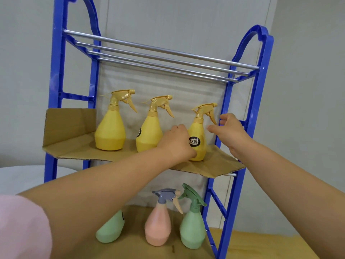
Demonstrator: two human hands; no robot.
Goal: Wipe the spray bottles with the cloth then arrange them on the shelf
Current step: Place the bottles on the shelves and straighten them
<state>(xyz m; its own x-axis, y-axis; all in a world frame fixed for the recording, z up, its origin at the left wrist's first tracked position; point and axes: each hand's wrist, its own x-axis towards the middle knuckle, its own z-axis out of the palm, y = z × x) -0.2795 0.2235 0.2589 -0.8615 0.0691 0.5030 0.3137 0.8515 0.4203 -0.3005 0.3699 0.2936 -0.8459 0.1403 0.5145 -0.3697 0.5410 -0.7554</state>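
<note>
Three yellow spray bottles stand in a row on the cardboard-lined middle shelf (74, 146) of a blue rack: a left one (110, 131), a middle one (148, 133) and a right one (198, 131). My left hand (177, 141) grips the lower body of the right yellow bottle, just left of its black label. My right hand (228, 129) hovers beside that bottle's trigger with relaxed fingers, holding nothing. On the lower level stand a pale green bottle (112, 228) partly hidden by my left arm, a pink bottle (158, 225) and another green bottle (193, 227). No cloth is in view.
The blue plastic rack (248, 116) has a top shelf of metal rods (158, 57) with nothing on it. A grey wall stands behind. A white surface (22, 176) lies at the left, and tan cardboard (261, 245) covers the floor level.
</note>
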